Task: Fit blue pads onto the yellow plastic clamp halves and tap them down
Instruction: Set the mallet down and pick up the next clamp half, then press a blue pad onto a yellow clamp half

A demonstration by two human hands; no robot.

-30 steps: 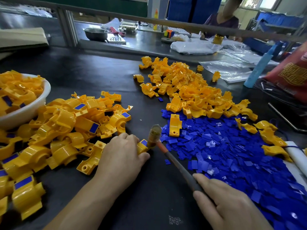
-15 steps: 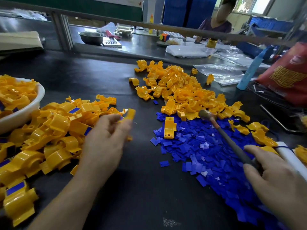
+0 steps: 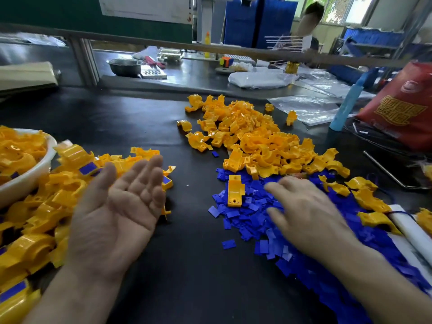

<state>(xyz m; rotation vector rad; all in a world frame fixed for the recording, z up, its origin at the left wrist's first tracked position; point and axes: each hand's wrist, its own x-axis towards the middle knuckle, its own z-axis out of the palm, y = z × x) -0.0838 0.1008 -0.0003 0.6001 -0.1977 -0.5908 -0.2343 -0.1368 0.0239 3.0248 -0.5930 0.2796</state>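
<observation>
Small factory assembly shop, not a home. My bench [image 3: 187,265] is a long black-topped one w/ loose parts in bulk: a big heap of yellow clamp halves [image 3: 257,141], a spread of blue pads [image 3: 252,213], more halves piled at my left & in a white bowl [image 3: 35,174]. A metal rail [image 3: 140,42] splits it from the next bench [image 3: 198,78], w/ a steel bowl [image 3: 125,66], clear plastic bags [image 3: 259,79] & a 2nd person [image 3: 306,24] sat at it. Blue crates [image 3: 374,36] stacked at the back, near the windows [image 3: 339,10].
</observation>
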